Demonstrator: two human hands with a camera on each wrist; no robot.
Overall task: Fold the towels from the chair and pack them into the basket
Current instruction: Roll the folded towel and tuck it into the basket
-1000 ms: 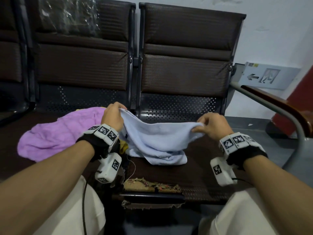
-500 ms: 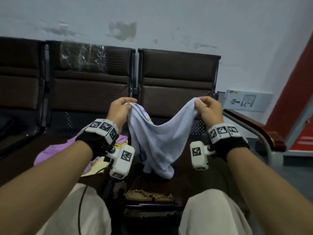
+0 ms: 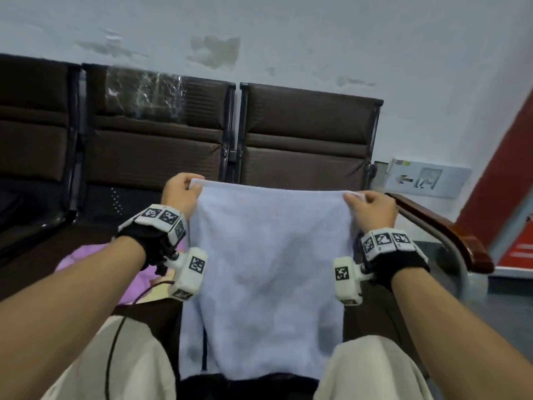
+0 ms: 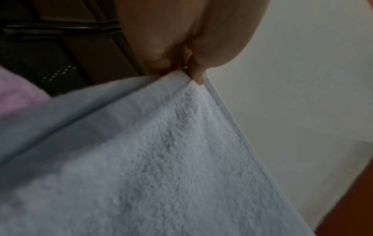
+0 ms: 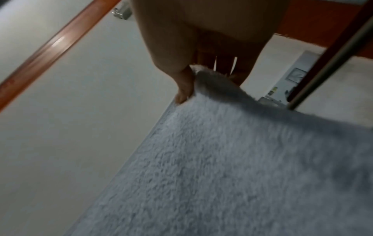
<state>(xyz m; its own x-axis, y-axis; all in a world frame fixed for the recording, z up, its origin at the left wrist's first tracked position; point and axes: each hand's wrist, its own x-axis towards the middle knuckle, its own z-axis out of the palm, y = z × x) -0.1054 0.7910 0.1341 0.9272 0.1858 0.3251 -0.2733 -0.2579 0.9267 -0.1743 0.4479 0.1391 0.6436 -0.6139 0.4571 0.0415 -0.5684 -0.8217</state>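
A light blue towel [image 3: 265,272] hangs flat and spread wide in front of me, above the brown chair seat. My left hand [image 3: 184,192] pinches its top left corner, and the left wrist view shows fingertips [image 4: 198,78] clamped on the hem of the blue towel [image 4: 161,159]. My right hand [image 3: 366,206] pinches the top right corner; the right wrist view shows the thumb [image 5: 183,89] pressed on the towel [image 5: 222,167]. A purple towel [image 3: 86,258] lies crumpled on the seat to the left, partly behind my left arm. No basket is in view.
A row of brown chairs [image 3: 305,140] stands against a pale wall. A metal armrest with a wooden top [image 3: 450,238] curves at the right. A red surface [image 3: 507,157] lies at the far right. My light trousers [image 3: 375,368] frame the towel's lower edge.
Both hands lifted the blue towel off the seat and moved apart, so it went from a sagging bunch to a flat, taut sheet. My view tilted upward.
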